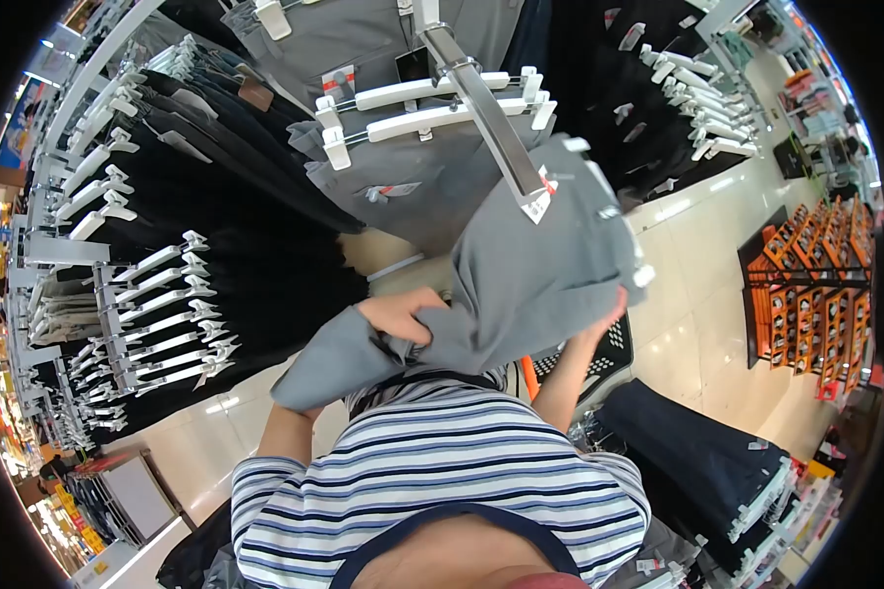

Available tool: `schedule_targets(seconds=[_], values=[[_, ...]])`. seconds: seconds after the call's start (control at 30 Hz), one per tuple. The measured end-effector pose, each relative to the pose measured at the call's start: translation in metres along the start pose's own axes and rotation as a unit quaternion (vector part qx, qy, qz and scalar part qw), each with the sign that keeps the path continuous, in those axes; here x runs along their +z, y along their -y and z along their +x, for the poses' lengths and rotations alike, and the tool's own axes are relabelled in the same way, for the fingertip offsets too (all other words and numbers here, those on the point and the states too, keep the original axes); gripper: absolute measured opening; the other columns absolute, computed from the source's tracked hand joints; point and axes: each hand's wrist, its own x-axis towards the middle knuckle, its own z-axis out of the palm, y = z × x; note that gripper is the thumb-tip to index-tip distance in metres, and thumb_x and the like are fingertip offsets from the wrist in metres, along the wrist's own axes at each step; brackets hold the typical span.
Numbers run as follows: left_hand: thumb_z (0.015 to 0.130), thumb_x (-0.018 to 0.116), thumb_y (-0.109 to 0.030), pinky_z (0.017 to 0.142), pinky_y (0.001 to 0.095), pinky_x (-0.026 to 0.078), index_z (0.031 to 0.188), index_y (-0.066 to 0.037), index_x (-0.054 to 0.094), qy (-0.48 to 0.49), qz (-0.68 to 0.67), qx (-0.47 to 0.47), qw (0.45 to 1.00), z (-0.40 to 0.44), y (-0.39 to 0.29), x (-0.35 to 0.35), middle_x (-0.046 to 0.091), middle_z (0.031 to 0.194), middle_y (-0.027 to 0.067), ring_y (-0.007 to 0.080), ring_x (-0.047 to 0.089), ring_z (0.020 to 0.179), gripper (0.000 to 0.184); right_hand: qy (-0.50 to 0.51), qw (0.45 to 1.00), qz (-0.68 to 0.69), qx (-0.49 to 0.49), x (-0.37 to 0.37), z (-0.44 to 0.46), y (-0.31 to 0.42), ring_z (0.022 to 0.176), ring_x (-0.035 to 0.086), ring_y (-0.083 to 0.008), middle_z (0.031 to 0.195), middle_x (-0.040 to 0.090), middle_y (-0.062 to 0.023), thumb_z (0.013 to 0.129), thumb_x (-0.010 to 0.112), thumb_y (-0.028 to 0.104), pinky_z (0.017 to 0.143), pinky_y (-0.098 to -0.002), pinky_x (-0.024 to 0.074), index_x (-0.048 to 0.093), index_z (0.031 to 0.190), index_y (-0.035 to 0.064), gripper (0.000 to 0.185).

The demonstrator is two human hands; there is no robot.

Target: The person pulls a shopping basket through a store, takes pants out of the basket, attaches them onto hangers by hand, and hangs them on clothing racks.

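Observation:
Grey trousers (pixel 530 285) stretch across in front of my striped shirt, with one part draped over my left forearm. My left hand (pixel 403 316) is closed on a fold of the cloth near the middle, thumb and fingers showing. On the other side, my right hand (pixel 604 319) grips the trousers' edge, its fingers partly hidden by the cloth. White hanger clips (pixel 642 276) show along the right edge of the trousers. A red-and-white tag (pixel 538 203) lies by the upper part, close to the end of a metal display arm (pixel 491 113).
More grey trousers (pixel 413 196) hang on white hangers straight ahead. Dark trousers (pixel 246 285) fill the rack on the left, and others hang at the upper right. A black basket (pixel 614 344) is beside my right arm. Folded navy trousers (pixel 692 437) lie at the lower right. An orange display stand (pixel 805 294) stands farther right.

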Motion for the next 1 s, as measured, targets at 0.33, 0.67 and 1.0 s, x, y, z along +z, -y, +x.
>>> schedule_targets(seconds=[0.33,0.67,1.0], values=[[0.078,0.062,-0.016,0.075,0.0247,0.041,0.102,0.002,0.055,-0.261,-0.007,-0.064,0.963,0.017,0.142,-0.041,0.058,0.086,0.0042,0.0112,0.051,0.082,0.03,-0.198,0.871,-0.223,-0.391,0.045,-0.074,0.051,0.095,0.052,-0.0217,0.107,0.052,-0.0156,0.083,0.042,0.028,0.082,-0.0351,0.0443,0.047,0.106,-0.0005,0.037],[0.082,0.05,-0.025,0.069,0.0283,0.048,0.104,-0.001,0.051,-0.229,-0.12,-0.465,0.847,0.013,0.256,-0.084,0.059,0.081,0.0123,0.0228,0.059,0.073,0.033,-0.215,0.829,-0.251,-0.451,0.03,-0.085,0.076,0.102,0.051,-0.0267,0.11,0.051,-0.0177,0.084,0.039,0.035,0.086,-0.0372,0.0433,0.046,0.111,-0.0032,0.048],[0.089,0.05,-0.024,0.089,0.024,0.037,0.119,0.0,0.04,-0.254,0.031,0.081,0.963,0.084,0.044,-0.055,0.051,0.11,0.0097,0.0139,0.049,0.103,0.04,0.203,0.935,0.213,-0.198,0.051,-0.087,0.054,0.105,0.049,-0.0296,0.116,0.048,-0.0192,0.082,0.039,0.04,0.089,-0.0423,0.0414,0.041,0.12,-0.0016,0.056]])
